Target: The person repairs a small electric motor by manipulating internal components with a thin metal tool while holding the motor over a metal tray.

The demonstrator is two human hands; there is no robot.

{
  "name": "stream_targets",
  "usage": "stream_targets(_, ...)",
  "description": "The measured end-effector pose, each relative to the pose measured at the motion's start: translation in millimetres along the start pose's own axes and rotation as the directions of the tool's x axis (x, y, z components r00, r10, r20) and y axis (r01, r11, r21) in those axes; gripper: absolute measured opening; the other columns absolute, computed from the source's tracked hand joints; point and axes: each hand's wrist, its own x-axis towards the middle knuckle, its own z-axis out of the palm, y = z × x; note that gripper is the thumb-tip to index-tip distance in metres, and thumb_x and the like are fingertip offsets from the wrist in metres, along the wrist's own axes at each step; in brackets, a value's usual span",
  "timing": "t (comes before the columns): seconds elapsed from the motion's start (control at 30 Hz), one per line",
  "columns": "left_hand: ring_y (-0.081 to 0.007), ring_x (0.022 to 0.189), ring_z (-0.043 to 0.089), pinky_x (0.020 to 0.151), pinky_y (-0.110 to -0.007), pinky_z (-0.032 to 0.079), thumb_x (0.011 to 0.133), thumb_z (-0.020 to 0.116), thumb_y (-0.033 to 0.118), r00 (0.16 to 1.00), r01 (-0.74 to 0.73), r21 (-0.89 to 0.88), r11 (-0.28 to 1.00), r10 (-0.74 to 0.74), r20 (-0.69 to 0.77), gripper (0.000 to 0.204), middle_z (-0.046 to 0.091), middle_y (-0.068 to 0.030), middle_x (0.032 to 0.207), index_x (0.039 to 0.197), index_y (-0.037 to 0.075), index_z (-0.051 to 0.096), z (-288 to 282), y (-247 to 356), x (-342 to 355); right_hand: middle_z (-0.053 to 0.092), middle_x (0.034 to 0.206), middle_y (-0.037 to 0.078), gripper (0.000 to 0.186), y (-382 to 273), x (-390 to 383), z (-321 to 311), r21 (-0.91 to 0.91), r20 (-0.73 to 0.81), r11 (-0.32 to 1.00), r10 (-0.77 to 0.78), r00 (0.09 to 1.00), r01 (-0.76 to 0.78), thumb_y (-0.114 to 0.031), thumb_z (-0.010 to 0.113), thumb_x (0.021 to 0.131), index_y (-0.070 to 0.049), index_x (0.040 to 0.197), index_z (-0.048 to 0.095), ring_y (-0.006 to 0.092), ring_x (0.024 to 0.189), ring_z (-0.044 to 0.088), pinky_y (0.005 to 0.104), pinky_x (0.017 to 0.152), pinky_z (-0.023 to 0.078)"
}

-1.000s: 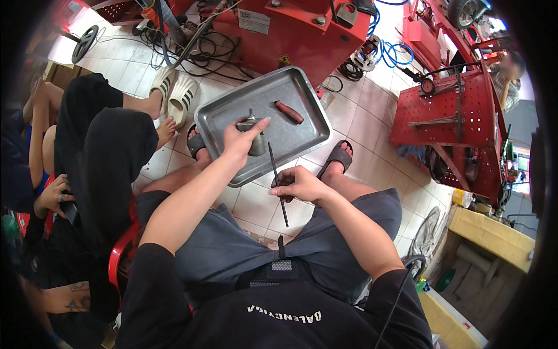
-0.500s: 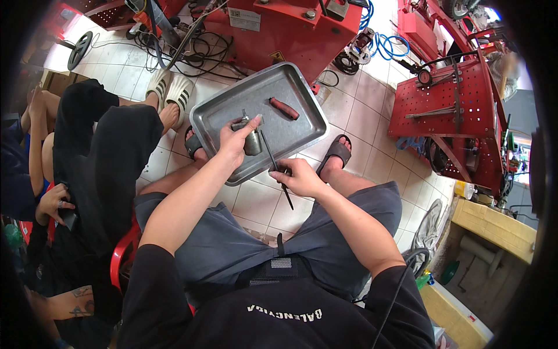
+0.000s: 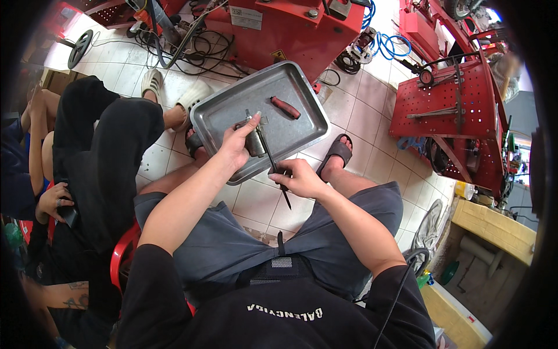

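My left hand is closed around a grey metal cylinder with a narrow shaft end, which looks like a small motor, above the tray. The thumb lies along its upper end. My right hand pinches a thin dark metal rod like a screwdriver shaft, whose far end lies against or just over the cylinder's right side; I cannot tell whether they touch. Farther back in the grey metal tray lies a red tool handle, apart from both hands.
A red machine stands just beyond the tray, with black cables on the tiled floor to its left. At right is a red perforated workbench carrying long tools. A seated person in black trousers is close on my left, a clog beside the tray.
The rod's upper end has shifted left onto or over the cylinder, and the cylinder has turned slightly. The neighbouring person's nearer clog has moved right, toward the tray.
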Motion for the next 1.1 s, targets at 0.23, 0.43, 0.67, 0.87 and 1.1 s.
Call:
stream_targets(0.23, -0.0191, 0.095, 0.061, 0.083, -0.037, 0.052, 0.075, 0.09, 0.029, 0.994, -0.081, 0.064, 0.995, 0.086, -0.074, 0.07, 0.061, -0.0082, 0.108, 0.122, -0.004, 0.051, 2, -1, 0, 0.066, 0.068, 0.009, 0.048, -3, 3, -5, -0.08, -0.036, 0.995, 0.061, 0.997, -0.064, -0.037, 0.089, 0.071, 0.002, 0.081, 0.064, 0.0176, 0.059, 0.065, 0.0323, 0.057, 0.051)
stream_targets(0.43, -0.0205, 0.098, 0.061, 0.085, -0.038, 0.052, 0.073, 0.091, 0.03, 0.984, -0.126, 0.113, 0.986, 0.139, -0.115, 0.078, 0.061, -0.0112, 0.112, 0.127, -0.006, 0.048, -5, -4, 6, 0.066, 0.068, 0.01, 0.049, -2, 2, -3, -0.06, -0.028, 0.994, 0.086, 0.996, -0.087, -0.038, 0.09, 0.07, 0.002, 0.08, 0.063, 0.0185, 0.059, 0.066, 0.0316, 0.057, 0.052)
stream_targets(0.67, -0.0211, 0.101, 0.061, 0.09, -0.038, 0.05, 0.073, 0.092, 0.029, 0.97, -0.166, 0.104, 0.981, 0.181, -0.16, 0.077, 0.062, -0.013, 0.115, 0.126, -0.006, 0.049, 1, -1, 3, 0.069, 0.075, 0.014, 0.043, 9, 5, 1, -0.094, -0.154, 0.996, -0.019, 0.988, 0.005, -0.034, 0.083, 0.079, 0.004, 0.091, 0.069, 0.0217, 0.06, 0.069, 0.0331, 0.061, 0.054)
stream_targets(0.87, -0.0208, 0.102, 0.061, 0.091, -0.039, 0.05, 0.075, 0.09, 0.027, 0.947, -0.199, 0.105, 0.974, 0.218, -0.237, 0.061, 0.064, -0.0093, 0.112, 0.117, -0.003, 0.058, 2, 10, 1, 0.067, 0.08, 0.011, 0.033, 7, 9, -9, 0.249, -0.24, 0.966, 0.135, 0.961, -0.074, -0.025, 0.069, 0.095, 0.008, 0.098, 0.065, 0.017, 0.061, 0.068, 0.0307, 0.054, 0.054)
stream_targets(1.1, -0.0271, 0.111, 0.057, 0.098, -0.045, 0.048, 0.091, 0.07, 0.046, 0.999, 0.045, -0.281, 0.959, -0.042, 0.018, 0.06, 0.059, -0.0122, 0.118, 0.132, 0.006, 0.05, 9, 35, -14, 0.063, 0.082, 0.007, 0.032, -2, 5, -13, 0.39, -0.172, 0.92, 0.122, 0.978, -0.047, -0.026, 0.054, 0.104, 0.006, 0.107, 0.059, 0.0154, 0.067, 0.067, 0.0284, 0.056, 0.054)
